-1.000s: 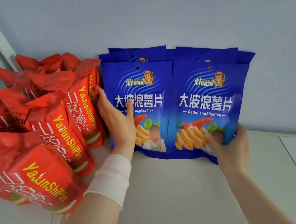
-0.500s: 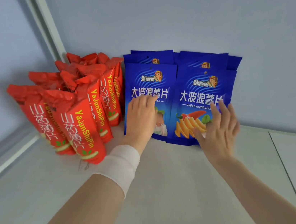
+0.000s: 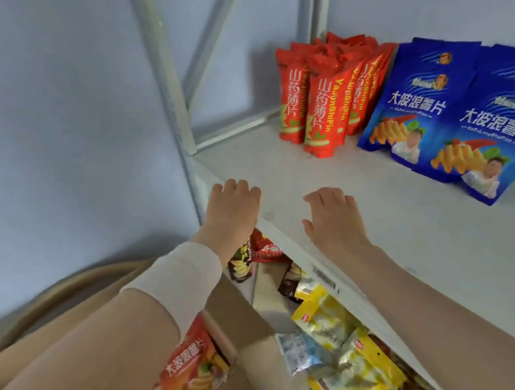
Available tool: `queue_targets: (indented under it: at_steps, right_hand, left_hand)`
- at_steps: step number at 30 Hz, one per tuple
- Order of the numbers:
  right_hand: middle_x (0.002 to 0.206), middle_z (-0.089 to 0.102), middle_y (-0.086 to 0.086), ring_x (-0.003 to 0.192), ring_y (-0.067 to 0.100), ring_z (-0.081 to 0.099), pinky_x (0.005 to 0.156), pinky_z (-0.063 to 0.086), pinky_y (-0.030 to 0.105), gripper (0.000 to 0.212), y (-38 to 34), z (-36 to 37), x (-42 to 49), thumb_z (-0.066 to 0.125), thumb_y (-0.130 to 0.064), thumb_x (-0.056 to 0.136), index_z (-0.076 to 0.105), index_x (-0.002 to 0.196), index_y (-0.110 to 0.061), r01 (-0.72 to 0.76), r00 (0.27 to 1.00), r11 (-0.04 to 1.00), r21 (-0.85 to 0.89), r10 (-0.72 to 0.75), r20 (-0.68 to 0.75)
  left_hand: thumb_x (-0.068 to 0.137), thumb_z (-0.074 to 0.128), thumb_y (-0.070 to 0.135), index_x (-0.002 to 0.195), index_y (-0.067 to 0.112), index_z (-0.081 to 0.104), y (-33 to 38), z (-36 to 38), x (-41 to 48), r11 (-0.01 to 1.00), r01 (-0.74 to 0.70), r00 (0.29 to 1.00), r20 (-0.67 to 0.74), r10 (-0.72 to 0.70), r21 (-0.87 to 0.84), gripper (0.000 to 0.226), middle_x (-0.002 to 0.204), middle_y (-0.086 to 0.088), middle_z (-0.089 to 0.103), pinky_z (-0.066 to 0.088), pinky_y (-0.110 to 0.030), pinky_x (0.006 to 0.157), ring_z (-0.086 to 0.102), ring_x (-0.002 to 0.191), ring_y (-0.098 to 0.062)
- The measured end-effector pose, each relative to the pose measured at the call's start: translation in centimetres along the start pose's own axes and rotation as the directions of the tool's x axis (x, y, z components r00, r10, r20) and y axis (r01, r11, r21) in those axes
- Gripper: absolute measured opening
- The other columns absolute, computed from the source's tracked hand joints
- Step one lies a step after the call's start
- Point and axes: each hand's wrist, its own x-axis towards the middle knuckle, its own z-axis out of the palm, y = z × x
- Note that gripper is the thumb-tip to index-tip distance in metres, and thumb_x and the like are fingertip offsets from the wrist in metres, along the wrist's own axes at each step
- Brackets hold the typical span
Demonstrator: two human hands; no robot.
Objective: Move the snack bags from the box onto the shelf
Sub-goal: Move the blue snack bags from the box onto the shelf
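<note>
- Since the orange bags (image 3: 187,364) not yet moved sit in the box (image 3: 261,381) at the lower left of the view, they lie below both hands and back toward the person, not ahead on the shelf.
- Their printed faces are up. The top one's long axis runs on a slant from lower left to upper right, roughly in line with the forearm above it. How many more lie under it cannot be told.
- Passing straight over these bags, the left forearm, with a white cuff (image 3: 176,287) at the wrist, hides part of them. The left hand (image 3: 232,211) is therefore the nearer of the two, and I judge it the natural one to drop down and back for the next bag.
- That hand is empty, fingers loosely bent downward, over the front left corner of the shelf (image 3: 423,271). Whether it touches the board cannot be told.
- Likewise empty and slack, the right hand (image 3: 334,214) is above the board just inside its front edge. It is farther from the box, with the shelf edge between it and the bags.
- At the back of the board red bags (image 3: 319,104) stand upright in a tight group. Just beside them blue bags (image 3: 429,113) lean back in overlapping rows, well apart from both hands.
- Under the shelf, yellow packets (image 3: 328,323) lie on a lower level.
</note>
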Motion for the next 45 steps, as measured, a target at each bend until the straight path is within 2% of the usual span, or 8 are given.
queue_targets:
  at_steps: [11,22,25,28,31,34,39,45]
  right_hand:
    - [0.131,0.049,0.009,0.121,0.029,0.043,0.097,0.034,0.04,0.04,-27.0,6.2,-6.8,0.046,-0.028,0.094,0.044,0.13,-0.013,0.419,0.897,0.906,0.06,-0.424,0.125]
    - [0.138,0.045,0.005,0.127,0.024,0.04,0.104,0.033,0.037,0.044,-40.5,17.7,-11.5,0.046,-0.031,0.095,0.037,0.135,-0.015,0.568,0.695,0.804,0.175,-0.582,0.422]
    - [0.14,0.044,0.004,0.128,0.023,0.04,0.105,0.033,0.036,0.047,-41.7,21.5,-11.6,0.046,-0.035,0.094,0.036,0.136,-0.015,0.524,0.64,0.819,0.234,-0.56,0.527]
    - [0.138,0.046,0.004,0.127,0.022,0.042,0.103,0.036,0.034,0.051,-42.6,24.9,-12.5,0.047,-0.04,0.093,0.036,0.136,-0.014,0.409,0.584,0.859,0.31,-0.507,0.635]
    - [0.129,0.052,0.005,0.119,0.022,0.05,0.095,0.043,0.031,0.053,-43.4,28.4,-13.4,0.052,-0.045,0.09,0.042,0.131,-0.012,0.191,0.52,0.913,0.36,-0.405,0.752]
    - [0.121,0.056,0.007,0.11,0.024,0.055,0.085,0.047,0.031,0.053,-44.5,32.5,-13.9,0.057,-0.047,0.086,0.047,0.124,-0.012,-0.058,0.447,0.926,0.374,-0.311,0.839]
    - [0.102,0.062,0.004,0.101,0.026,0.061,0.073,0.045,0.029,0.048,-46.8,38.3,-14.1,0.067,-0.044,0.08,0.055,0.111,-0.01,-0.398,0.364,0.849,0.347,-0.201,0.909]
    - [0.142,0.036,0.015,0.134,0.033,0.03,0.108,0.029,0.043,0.087,-48.7,41.2,-14.5,0.071,-0.051,0.073,0.033,0.139,-0.01,-0.609,0.402,0.763,0.215,0.063,0.913]
  left_hand:
    - [0.095,0.045,0.024,0.121,0.013,0.048,-16.5,10.4,-25.8,0.923,0.384,0.896,0.251,-0.367,-0.018,0.029,0.126,-0.01,0.052,0.038,-0.04,0.095,0.046,0.118,-0.029]
    - [0.095,0.048,0.025,0.126,0.015,0.044,-21.0,24.0,-38.8,0.686,0.724,0.585,0.593,-0.553,-0.075,0.033,0.126,-0.008,0.052,0.04,-0.039,0.095,0.046,0.119,-0.027]
    - [0.096,0.047,0.03,0.131,0.014,0.041,-20.5,27.3,-39.2,0.496,0.859,0.439,0.681,-0.586,-0.127,0.039,0.129,-0.008,0.05,0.04,-0.037,0.094,0.046,0.12,-0.027]
    - [0.094,0.049,0.034,0.129,0.012,0.039,-19.6,30.4,-39.7,0.123,0.977,0.215,0.776,-0.593,-0.177,0.043,0.126,-0.01,0.05,0.043,-0.038,0.089,0.048,0.116,-0.028]
    - [0.09,0.057,0.035,0.137,0.009,0.032,-19.4,33.7,-40.0,-0.291,0.938,-0.007,0.826,-0.563,-0.19,0.059,0.131,-0.014,0.046,0.044,-0.04,0.094,0.048,0.119,-0.03]
    - [0.09,0.058,0.034,0.145,0.006,0.02,-20.3,37.4,-40.1,-0.568,0.803,-0.166,0.846,-0.506,-0.182,0.073,0.143,-0.016,0.037,0.039,-0.042,0.105,0.04,0.13,-0.031]
    - [0.09,0.06,0.033,0.134,0.003,0.039,-22.1,44.3,-39.8,-0.772,0.592,-0.265,0.85,-0.456,-0.23,0.057,0.132,-0.015,0.054,0.044,-0.034,0.092,0.053,0.119,-0.03]
    - [0.091,0.059,0.027,0.123,0.004,0.048,-22.6,47.4,-38.6,-0.899,0.305,-0.375,0.828,-0.416,-0.314,0.041,0.107,-0.002,0.061,0.043,-0.019,0.064,0.059,0.094,-0.016]
